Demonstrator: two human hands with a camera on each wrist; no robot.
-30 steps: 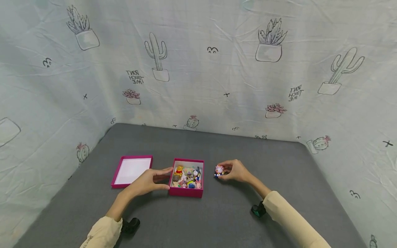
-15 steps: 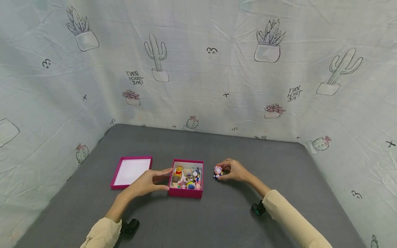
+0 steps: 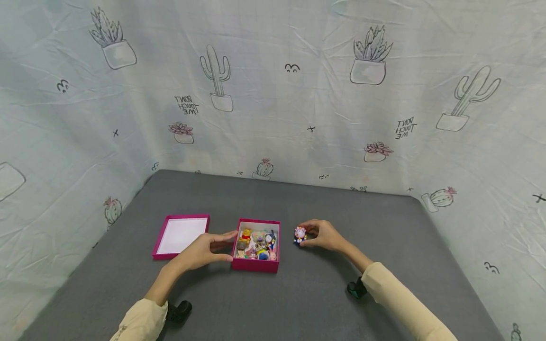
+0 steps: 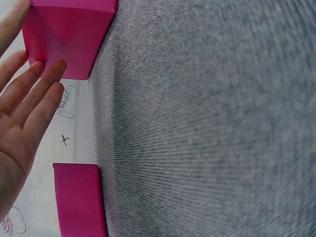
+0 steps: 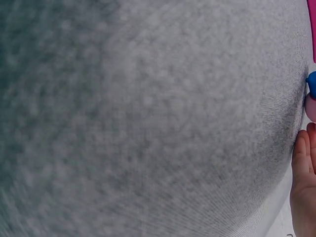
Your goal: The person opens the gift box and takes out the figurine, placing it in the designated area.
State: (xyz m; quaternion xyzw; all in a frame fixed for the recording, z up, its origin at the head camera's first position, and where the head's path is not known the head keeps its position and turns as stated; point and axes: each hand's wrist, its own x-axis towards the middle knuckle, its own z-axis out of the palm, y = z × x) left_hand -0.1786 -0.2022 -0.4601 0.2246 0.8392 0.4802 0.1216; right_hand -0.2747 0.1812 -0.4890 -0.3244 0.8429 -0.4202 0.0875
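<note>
"Magenta box (image 3: 254, 265) on the table (image 3: 256, 308), lid off. What's inside?"

"Small toy figures, packed close together. One is a yellow bear (image 3: 246, 235) in red, near the far left corner; a pink figure (image 3: 273, 255) sits at the near right."

"And the lid (image 3: 181, 233)?"

"Left of the box and apart from it, pale inside facing up."

"What are the hands doing?"

"They're apart, one either side of the box. The left hand (image 3: 207, 249) has its fingers stretched out, fingertips and thumb at the box's left wall. The right hand (image 3: 323, 234) pinches a figurine (image 3: 300, 235) between thumb and fingers."

"Where's that figurine?"

"Upright, right of the box, not touching it. I can't tell whether its base meets the table."

"Anything else?"

"Cream sleeves (image 3: 142, 319) on both arms, and a pale cloth (image 3: 273, 94) printed with potted cacti hanging behind."
</note>
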